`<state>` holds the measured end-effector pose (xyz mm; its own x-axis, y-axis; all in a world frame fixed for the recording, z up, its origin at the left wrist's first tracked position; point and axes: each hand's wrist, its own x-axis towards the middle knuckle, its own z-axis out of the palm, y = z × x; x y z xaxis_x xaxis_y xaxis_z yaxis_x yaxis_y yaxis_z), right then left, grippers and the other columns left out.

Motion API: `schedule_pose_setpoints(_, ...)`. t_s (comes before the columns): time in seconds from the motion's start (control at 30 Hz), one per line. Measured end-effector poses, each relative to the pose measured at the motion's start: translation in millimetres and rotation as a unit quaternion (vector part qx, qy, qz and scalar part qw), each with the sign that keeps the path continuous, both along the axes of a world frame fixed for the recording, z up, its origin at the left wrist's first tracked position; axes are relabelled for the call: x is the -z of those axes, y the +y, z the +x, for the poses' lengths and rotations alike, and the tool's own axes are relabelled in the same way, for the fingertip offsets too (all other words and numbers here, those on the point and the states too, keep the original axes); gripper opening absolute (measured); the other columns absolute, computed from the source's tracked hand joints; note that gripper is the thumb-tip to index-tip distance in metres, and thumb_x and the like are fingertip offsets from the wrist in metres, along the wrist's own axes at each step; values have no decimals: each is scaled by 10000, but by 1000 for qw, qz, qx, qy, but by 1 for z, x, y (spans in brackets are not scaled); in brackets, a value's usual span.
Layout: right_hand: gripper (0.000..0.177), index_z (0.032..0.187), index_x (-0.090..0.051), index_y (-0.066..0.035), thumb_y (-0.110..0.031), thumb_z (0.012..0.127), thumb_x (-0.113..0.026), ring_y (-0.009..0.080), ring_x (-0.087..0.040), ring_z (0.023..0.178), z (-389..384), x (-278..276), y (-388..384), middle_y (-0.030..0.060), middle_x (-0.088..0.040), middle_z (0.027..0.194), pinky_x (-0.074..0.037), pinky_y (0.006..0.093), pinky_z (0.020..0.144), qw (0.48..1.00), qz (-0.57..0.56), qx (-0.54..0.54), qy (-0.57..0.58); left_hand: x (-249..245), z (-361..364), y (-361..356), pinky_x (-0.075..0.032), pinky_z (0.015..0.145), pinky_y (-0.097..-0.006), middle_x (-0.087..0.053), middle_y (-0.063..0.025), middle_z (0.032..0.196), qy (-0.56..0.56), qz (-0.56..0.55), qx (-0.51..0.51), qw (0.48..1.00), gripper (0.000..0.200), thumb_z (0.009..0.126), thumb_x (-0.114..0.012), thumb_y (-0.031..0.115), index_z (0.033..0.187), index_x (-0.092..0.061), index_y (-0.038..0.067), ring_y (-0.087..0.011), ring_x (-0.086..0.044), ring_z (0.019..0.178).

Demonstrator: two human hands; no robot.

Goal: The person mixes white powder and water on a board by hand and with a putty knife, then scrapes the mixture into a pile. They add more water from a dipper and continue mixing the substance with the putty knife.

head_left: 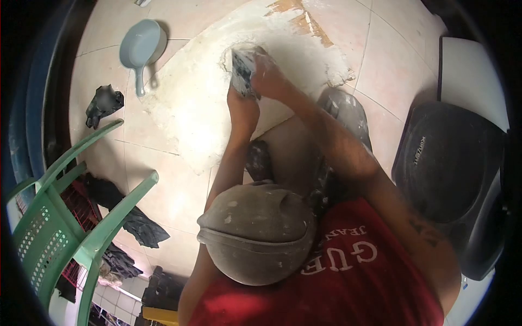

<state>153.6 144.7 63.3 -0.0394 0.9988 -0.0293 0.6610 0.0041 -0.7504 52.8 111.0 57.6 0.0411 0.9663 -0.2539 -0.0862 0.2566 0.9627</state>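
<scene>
Near the top centre, both hands are together at a dark flat piece [243, 69] smeared with white paste. My left hand [244, 107] is closed at its lower end. Against its right side is my right hand [267, 76], closed and coated in white, with its fingertips partly hidden. Beneath them a wide sheet [196, 103] covered in white material lies on the floor, with torn brown patches along its upper edge.
A grey-blue pan [142, 44] and a black crumpled bag [104, 104] lie at the upper left. A green plastic chair [49, 233] stands at the left. At the right is a black Konzert-labelled case [446, 163]. A rounded grey shape [255, 233] fills the lower centre.
</scene>
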Motion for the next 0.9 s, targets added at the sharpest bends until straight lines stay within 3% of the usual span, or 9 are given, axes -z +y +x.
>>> schedule_pose_setpoints(0.1, 433, 1171, -439, 60, -16, 745, -449, 402, -434, 1149, 13, 20, -10, 257, -481, 1160, -354, 464, 972, 981, 184, -50, -41, 3, -7, 5, -421, 825, -289, -583, -137, 1017, 12, 7, -15, 1000, 448, 706, -369, -127, 1131, -489, -51, -212, -542, 947)
schedule_pose_setpoints(0.2, 389, 1107, -473, 65, -7, 727, -435, 389, -469, 1082, 2, -38, -28, 261, -514, 1078, -367, 453, 964, 969, 178, -82, 150, 11, -12, 9, -428, 809, -284, -587, -138, 1007, 32, 18, -29, 999, 442, 710, -372, -125, 1129, -491, -52, -209, -546, 940)
schedule_pose_setpoints(0.3, 404, 1116, -468, 66, 1, 719, -427, 377, -465, 1088, -12, -19, -36, 258, -512, 1084, -366, 445, 964, 974, 215, -24, 71, 1, -9, 12, -428, 814, -287, -589, -148, 1006, 23, 21, -14, 999, 441, 711, -381, -120, 1131, -494, -48, -220, -547, 947)
schedule_pose_setpoints(0.5, 455, 1197, -427, 59, -78, 764, -416, 412, -410, 1165, -9, -10, 4, 271, -462, 1203, -324, 459, 998, 999, 27, -43, 14, 9, -6, 4, -409, 859, -309, -585, -159, 1018, 2, 14, -43, 999, 415, 716, -399, -117, 1109, -507, -42, -243, -545, 986)
schedule_pose_setpoints(0.6, 449, 1185, -432, 69, -64, 756, -433, 417, -411, 1160, 2, -11, 8, 280, -467, 1187, -336, 448, 989, 996, -84, -2, 31, 11, -8, 1, -409, 857, -315, -581, -167, 1015, 6, 31, -37, 999, 408, 709, -402, -114, 1101, -501, -60, -242, -548, 967)
schedule_pose_setpoints(0.7, 452, 1198, -439, 37, -49, 754, -437, 416, -417, 1152, 3, -1, -14, 280, -474, 1170, -340, 445, 986, 993, 106, -48, -9, 13, -15, 8, -416, 840, -322, -584, -168, 990, 32, 6, -68, 997, 387, 704, -407, -109, 1075, -509, -68, -236, -551, 935)
schedule_pose_setpoints(0.8, 349, 1048, -495, 100, -41, 730, -474, 409, -457, 1067, -12, -37, -26, 280, -544, 989, -390, 454, 921, 981, 142, -111, 71, -2, -11, 15, -427, 815, -316, -594, -150, 963, 5, -1, -67, 998, 359, 704, -417, -103, 1044, -526, -61, -220, -553, 907)
schedule_pose_setpoints(0.83, 351, 1050, -497, 94, -50, 731, -487, 408, -457, 1067, -13, -36, -26, 280, -544, 991, -391, 457, 919, 982, 155, -91, 62, -1, -12, 16, -438, 786, -293, -603, -134, 942, 48, 47, -36, 997, 337, 715, -422, -103, 1027, -539, -53, -201, -561, 883)
schedule_pose_setpoints(0.9, 357, 1054, -501, 84, -67, 731, -514, 407, -456, 1069, -17, -31, -26, 280, -545, 996, -392, 462, 917, 981, 181, -53, 46, -3, -15, 19, -444, 764, -280, -605, -118, 943, 8, 39, -44, 998, 329, 727, -417, -102, 1025, -544, -48, -186, -566, 860)
